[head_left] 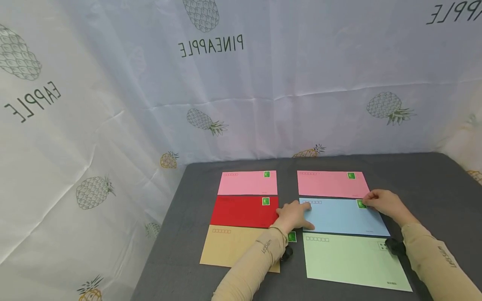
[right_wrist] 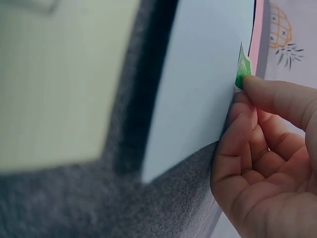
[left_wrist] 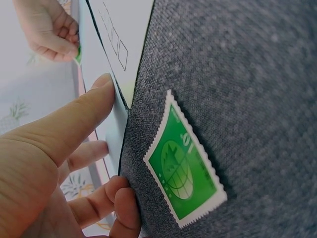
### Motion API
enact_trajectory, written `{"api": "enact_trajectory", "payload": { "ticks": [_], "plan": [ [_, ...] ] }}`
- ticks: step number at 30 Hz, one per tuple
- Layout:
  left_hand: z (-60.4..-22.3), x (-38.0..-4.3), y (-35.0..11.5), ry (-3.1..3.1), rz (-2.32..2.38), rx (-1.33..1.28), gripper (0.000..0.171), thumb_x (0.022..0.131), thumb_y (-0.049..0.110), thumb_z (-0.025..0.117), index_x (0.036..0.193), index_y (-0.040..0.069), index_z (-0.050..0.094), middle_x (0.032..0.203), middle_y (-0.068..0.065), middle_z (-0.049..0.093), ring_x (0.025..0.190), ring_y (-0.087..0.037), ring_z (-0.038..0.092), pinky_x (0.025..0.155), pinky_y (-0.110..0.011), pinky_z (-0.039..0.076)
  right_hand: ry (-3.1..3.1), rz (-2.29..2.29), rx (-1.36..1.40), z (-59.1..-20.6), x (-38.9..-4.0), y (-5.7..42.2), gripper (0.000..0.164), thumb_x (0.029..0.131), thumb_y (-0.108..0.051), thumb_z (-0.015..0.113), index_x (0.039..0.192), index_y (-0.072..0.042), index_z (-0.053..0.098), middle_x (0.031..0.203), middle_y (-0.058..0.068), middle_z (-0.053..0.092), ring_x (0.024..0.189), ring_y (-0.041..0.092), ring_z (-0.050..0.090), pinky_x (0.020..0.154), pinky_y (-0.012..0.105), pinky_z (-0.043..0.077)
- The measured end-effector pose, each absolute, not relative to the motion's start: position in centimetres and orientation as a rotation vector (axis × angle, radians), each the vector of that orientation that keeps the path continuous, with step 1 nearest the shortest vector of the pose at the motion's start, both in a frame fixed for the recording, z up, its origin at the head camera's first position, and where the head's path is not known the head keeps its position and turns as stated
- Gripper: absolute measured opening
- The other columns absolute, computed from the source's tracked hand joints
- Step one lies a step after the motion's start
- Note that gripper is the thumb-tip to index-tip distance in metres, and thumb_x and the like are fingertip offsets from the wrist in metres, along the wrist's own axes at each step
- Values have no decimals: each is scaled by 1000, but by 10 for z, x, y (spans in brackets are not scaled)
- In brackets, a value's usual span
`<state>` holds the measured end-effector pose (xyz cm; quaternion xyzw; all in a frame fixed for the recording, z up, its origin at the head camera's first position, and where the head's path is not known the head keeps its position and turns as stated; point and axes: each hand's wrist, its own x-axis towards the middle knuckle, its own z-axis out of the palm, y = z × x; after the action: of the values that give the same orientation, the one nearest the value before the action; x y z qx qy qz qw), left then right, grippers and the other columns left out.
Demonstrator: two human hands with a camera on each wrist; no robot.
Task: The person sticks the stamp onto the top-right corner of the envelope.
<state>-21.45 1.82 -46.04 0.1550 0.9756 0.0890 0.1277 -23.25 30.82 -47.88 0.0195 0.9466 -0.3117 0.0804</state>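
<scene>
A light blue envelope [head_left: 335,217] lies in the middle of the right-hand column. At its top right corner my right hand [head_left: 389,205] pinches a green postage stamp [right_wrist: 242,72] between thumb and forefinger. My left hand [head_left: 293,215] rests at the envelope's left end, fingers spread, with the thumb and a fingertip on its edge. Beside that hand, a loose green stamp [left_wrist: 181,171] with a white toothed border lies on the dark cloth, slightly curled.
Above the blue envelope is a stamped pink envelope [head_left: 331,184]; below it, a pale green one [head_left: 354,261]. The left column has a stamped pink envelope [head_left: 244,184], a stamped red one [head_left: 241,211] and a tan one [head_left: 229,246], partly under my left forearm. A pineapple-print curtain [head_left: 263,125] hangs behind the table.
</scene>
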Motion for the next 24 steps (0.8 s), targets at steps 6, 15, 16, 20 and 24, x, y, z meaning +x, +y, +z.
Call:
{"api": "enact_trajectory", "payload": {
  "ticks": [6,15,16,20,24],
  "plan": [
    [-459,-215,18,2841,261,453,58,70,48,76,123,40,55,118,5,58,98,-20,55,82,-45,43,2827,-918,82,-476,-231,307,32,86,-24,60,96,6,60,82,12,59,77,24,50,59,25,38],
    [-459,-214,17,2848,259,455,58,70,48,76,123,40,55,118,5,58,99,-20,55,83,-45,43,2829,-908,100,-474,-230,304,32,86,-24,58,96,6,59,82,12,58,78,25,50,59,26,38],
    [-459,-214,17,2848,260,455,58,70,48,76,123,40,55,118,5,58,99,-20,55,83,-45,43,2831,-908,101,-474,-230,304,31,86,-24,58,96,6,59,82,13,58,78,25,50,59,26,38],
    [-459,-214,17,2844,258,455,58,70,48,76,123,40,55,119,5,58,99,-20,55,84,-46,43,2834,-910,112,-472,-230,303,30,87,-23,58,94,6,59,82,13,57,78,25,50,60,26,39],
    [-459,-214,17,2843,251,457,58,70,48,76,124,40,55,118,5,58,100,-20,56,84,-46,43,2834,-908,116,-471,-228,301,29,87,-22,58,94,6,58,82,14,57,78,25,50,59,26,38]
  ]
}}
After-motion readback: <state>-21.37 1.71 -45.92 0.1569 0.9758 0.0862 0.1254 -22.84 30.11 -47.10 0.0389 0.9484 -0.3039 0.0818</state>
